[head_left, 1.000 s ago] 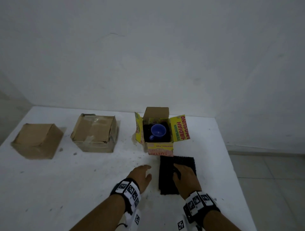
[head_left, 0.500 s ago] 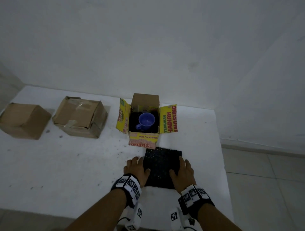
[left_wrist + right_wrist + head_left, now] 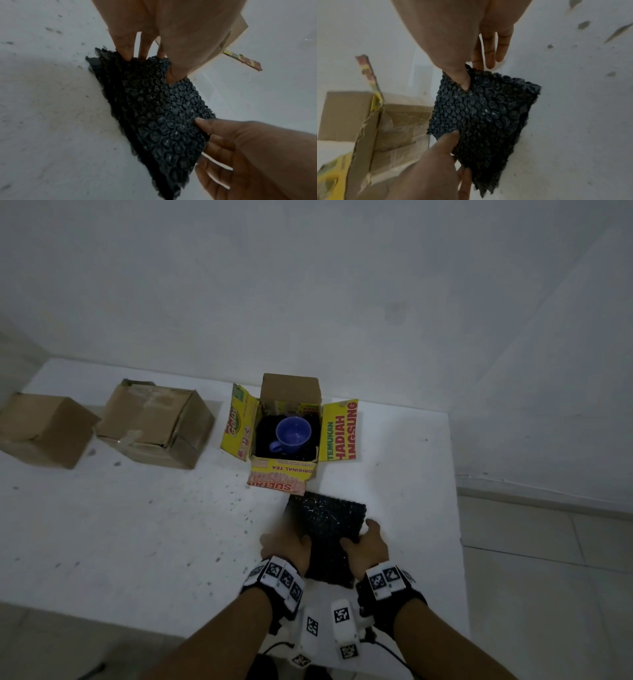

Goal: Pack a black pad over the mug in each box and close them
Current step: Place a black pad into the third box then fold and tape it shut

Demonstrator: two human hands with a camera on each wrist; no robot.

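Both hands, left hand [image 3: 286,546] and right hand [image 3: 368,546], pinch the black bubble-wrap pad [image 3: 327,525] between thumb and fingers, just in front of the open yellow-flapped cardboard box [image 3: 281,470] holding the blue ceramic mug [image 3: 293,431].

Mug [image 3: 293,430] in open box [image 3: 284,470]; pad [image 3: 327,518] before it, closed boxes [image 3: 154,426] left.

The left hand [image 3: 171,33] pinches one edge of the black bubble pad [image 3: 154,115]; the right hand [image 3: 248,155] pinches the opposite edge.
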